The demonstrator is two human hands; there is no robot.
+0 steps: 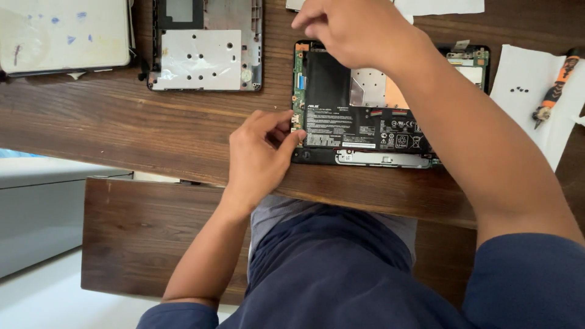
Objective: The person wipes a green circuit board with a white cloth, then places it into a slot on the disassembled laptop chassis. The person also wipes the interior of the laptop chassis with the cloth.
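An opened laptop base (390, 159) lies upside down on the wooden table (122, 128), showing a black battery (365, 128), green circuit boards and a silver metal plate. My left hand (262, 152) rests at the laptop's left edge, with thumb and fingers pinched against the small board there. My right hand (350, 27) reaches over the laptop's far edge, fingers curled together near the top left corner. Whether either hand holds a small part cannot be seen.
A removed bottom cover (207, 45) with a silver plate lies at the back left. Beside it is a white tablet-like slab (64, 33). At right, white paper (530, 97) holds tiny black screws (519, 89) and an orange-handled screwdriver (556, 85).
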